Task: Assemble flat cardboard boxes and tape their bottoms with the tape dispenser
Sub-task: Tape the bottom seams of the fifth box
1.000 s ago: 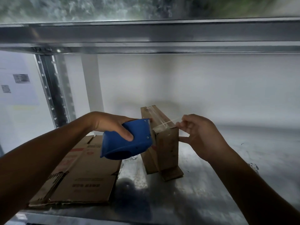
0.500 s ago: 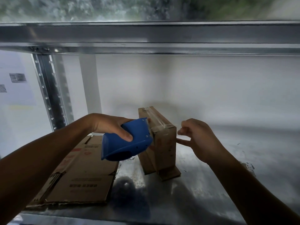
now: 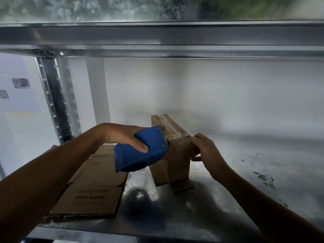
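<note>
A small brown cardboard box (image 3: 178,155) stands upright on the metal shelf (image 3: 228,190), with clear tape running along its top edge. My left hand (image 3: 122,135) grips the blue tape dispenser (image 3: 142,149), whose front end is against the box's left side near the top. My right hand (image 3: 205,151) rests against the box's right side, fingers curled at the top corner and thumb pressing lower down. A loose flap sticks out at the box's foot.
A stack of flat cardboard boxes (image 3: 91,186) lies on the shelf at the left. A perforated metal upright (image 3: 56,102) stands behind it, and a shelf beam (image 3: 157,39) crosses overhead. A white wall closes the back.
My right hand let go of the tape strip it was pulling and moved onto the box's right side. The dispenser stays against the box's left side.
</note>
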### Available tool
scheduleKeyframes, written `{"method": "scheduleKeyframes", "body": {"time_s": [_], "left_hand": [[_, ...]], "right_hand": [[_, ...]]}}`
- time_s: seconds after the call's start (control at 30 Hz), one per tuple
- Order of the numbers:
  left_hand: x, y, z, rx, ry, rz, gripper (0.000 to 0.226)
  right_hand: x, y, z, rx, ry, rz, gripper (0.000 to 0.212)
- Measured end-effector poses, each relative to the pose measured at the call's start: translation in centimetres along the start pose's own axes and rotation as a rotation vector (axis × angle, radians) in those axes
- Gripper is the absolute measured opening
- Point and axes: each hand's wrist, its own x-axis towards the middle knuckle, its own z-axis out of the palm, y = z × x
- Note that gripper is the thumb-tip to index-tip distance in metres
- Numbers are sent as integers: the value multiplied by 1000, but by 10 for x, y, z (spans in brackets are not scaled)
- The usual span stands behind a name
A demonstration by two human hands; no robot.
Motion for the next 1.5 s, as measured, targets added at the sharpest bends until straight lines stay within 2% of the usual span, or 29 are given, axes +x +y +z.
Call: {"method": "scheduleKeyframes", "body": {"time_s": [0.1, 0.2, 0.23, 0.3, 0.37, 0.47, 0.63, 0.77, 0.93, 1.13, 1.3, 1.5], "left_hand": [[-1, 3, 1, -5, 13, 1, 73], [-1, 4, 2, -9, 12, 0, 70], [-1, 4, 2, -10, 15, -5, 71], [0, 5, 2, -17, 9, -12, 70], [0, 6, 2, -24, 14, -14, 66], [-2, 8, 4, -17, 32, -13, 65], [-8, 7, 4, 13, 62, -8, 59], [-22, 15, 2, 81, 128, 25, 46], [-44, 30, 2, 200, 300, 87, 45], [-52, 41, 17, 296, 429, 72, 58], [-65, 33, 28, 253, 587, 154, 56], [-79, 35, 36, 304, 589, 100, 52]], "right_hand": [[3, 8, -5, -131, -57, 15, 28], [12, 7, -15, -284, 29, -275, 15], [15, 1, -16, -275, 74, -382, 18], [22, -13, -16, -264, 84, -543, 37], [31, -23, -12, -389, -25, -670, 49], [39, -25, 1, -593, -256, -759, 52], [46, -20, 15, -524, -322, -770, 43], [47, -17, 9, -608, -339, -743, 55], [50, -21, 1, -772, -492, -808, 60], [54, -31, -5, -867, -595, -739, 64], [53, -28, -1, -949, -492, -768, 62], [44, -35, 3, -973, -498, -756, 66]]}}
